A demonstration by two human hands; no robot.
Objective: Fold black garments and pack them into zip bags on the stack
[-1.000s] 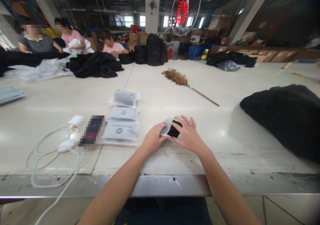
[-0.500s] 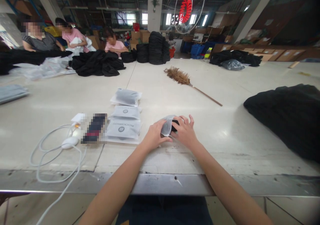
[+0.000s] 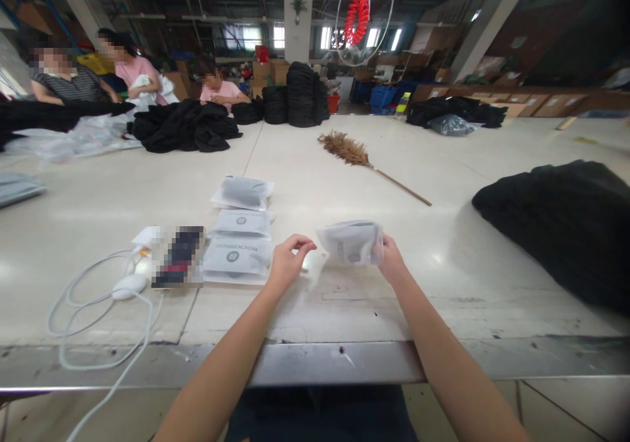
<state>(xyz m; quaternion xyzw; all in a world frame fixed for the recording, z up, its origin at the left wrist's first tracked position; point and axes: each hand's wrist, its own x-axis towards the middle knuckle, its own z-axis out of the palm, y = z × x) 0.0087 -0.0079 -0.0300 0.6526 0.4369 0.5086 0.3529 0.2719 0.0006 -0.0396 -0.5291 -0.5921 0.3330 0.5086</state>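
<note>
My right hand [image 3: 390, 258] grips the right edge of a frosted plastic bag [image 3: 352, 244] with printed lettering and a round logo. The bag is held tilted just above the table, with something dark showing inside. My left hand [image 3: 291, 260] is to the left of the bag, apart from it. Its fingers are half curled, with a small gap to the thumb and nothing visible between them. Beyond that hand lie three similar packed bags in a column: a near one [image 3: 236, 258], a middle one [image 3: 240, 222] and a far one [image 3: 243, 193].
A phone [image 3: 178, 256] and a white cable with an adapter [image 3: 128, 287] lie at left. A feather duster [image 3: 349, 150] lies ahead, a black fabric heap [image 3: 556, 225] at right. Black cloth piles [image 3: 184, 126] and several people are across the table [image 3: 457, 265].
My left hand has let go of the bag and moved left. My right hand has shifted from the bag's opening to its right edge; the bag now shows its printed face.
</note>
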